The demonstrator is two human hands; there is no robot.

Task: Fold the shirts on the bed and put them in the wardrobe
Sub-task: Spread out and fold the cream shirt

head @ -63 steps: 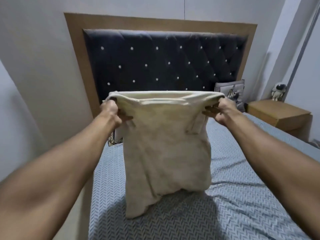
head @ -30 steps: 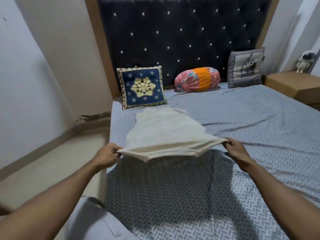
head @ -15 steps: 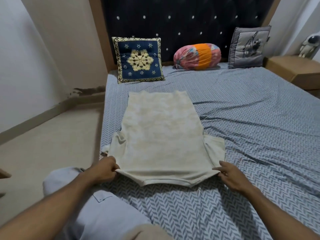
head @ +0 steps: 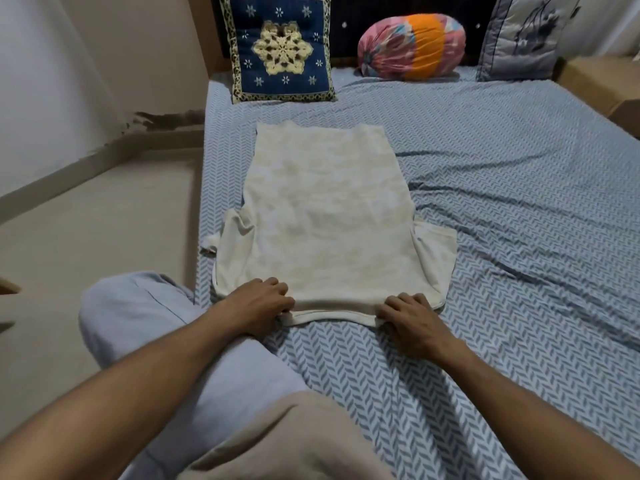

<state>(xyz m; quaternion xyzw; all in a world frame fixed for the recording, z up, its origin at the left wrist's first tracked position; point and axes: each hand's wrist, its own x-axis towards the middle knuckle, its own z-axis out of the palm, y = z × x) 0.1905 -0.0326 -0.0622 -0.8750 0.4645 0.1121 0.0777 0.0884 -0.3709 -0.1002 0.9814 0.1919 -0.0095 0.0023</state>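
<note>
Cream cotton, faintly mottled: the shirt (head: 329, 216) lies flat and face-down on the bed (head: 519, 202), left of centre, hem toward the pillows at 12 o'clock and collar edge toward you at 6. Its two short sleeves stick out to 9 and 3 o'clock near your end; the one at 9 reaches the mattress edge.

Your left hand (head: 256, 306) sits on the shirt's near corner at 7 o'clock, fingers curled, the fingertips (head: 273, 285) pressing into the fabric at the shoulder. Your right hand (head: 412, 317) sits on the opposite near corner at 5 o'clock in the same way, knuckles up, fingers bent over the collar seam. Both appear to be pinching the cloth, though the thumbs are tucked out of sight, so take that grip as likely rather than certain.

The sheet is grey-blue herringbone, creased in long ridges running toward 3 o'clock. At 12 o'clock a navy cushion (head: 280, 50) with a cream flower leans on the dark headboard; to its right lie a pink-and-orange bolster (head: 412, 46) and, at 1 o'clock, a grey cushion (head: 519, 39). Your knee (head: 145, 323), in pale trousers, rests beside the bed at 8 o'clock, above the beige floor (head: 86, 220).
</note>
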